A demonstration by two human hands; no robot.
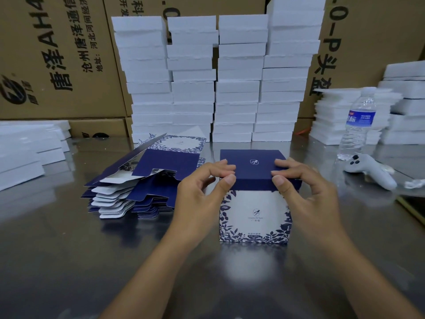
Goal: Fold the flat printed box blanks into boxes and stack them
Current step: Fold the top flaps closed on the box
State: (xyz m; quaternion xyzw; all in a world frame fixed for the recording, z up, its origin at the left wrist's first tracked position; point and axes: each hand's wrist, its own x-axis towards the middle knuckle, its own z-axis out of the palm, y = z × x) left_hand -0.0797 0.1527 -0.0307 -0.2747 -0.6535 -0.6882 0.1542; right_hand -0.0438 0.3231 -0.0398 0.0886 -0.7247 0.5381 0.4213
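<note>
Water bottle (358, 125) beside white controller (370, 170) (cartons (57, 54) behind).

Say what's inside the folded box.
Not visible: the dark blue lid lies closed over the folded box, left hand and right hand pinching its front edge. Whether anything is inside cannot be seen.

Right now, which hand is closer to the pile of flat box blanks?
Left. The left hand pinches the folded box at its top, on the side next to the pile of flat blanks; the right hand pinches the opposite side, with the box between.
</note>
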